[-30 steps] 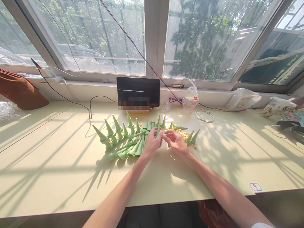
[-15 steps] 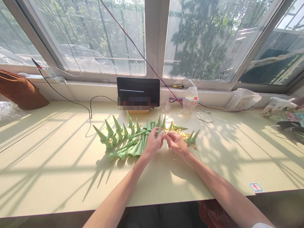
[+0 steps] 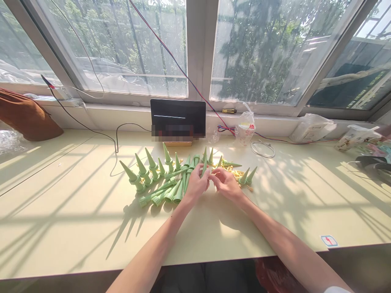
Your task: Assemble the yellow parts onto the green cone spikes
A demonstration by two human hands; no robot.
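My left hand is closed around a green plastic spike, whose pointed end stands up above the fingers. Close beside it, my right hand has its thumb and fingers pinched at the spike's lower part; whatever is between them is too small to make out. To the left, several green cone-tipped spikes stand upright, and several hollow green spikes lie in a heap by my left wrist. Small yellow pieces are scattered behind my right hand, with two green cones beside them.
A dark-screened tablet leans at the back of the table. Right of it are a bagged cup, a coiled white cable and plastic bags. A brown cloth item lies far left.
My right hand has shifted very slightly left, toward my left hand. The spike in my left hand has tilted a little. Everything else stays in place.
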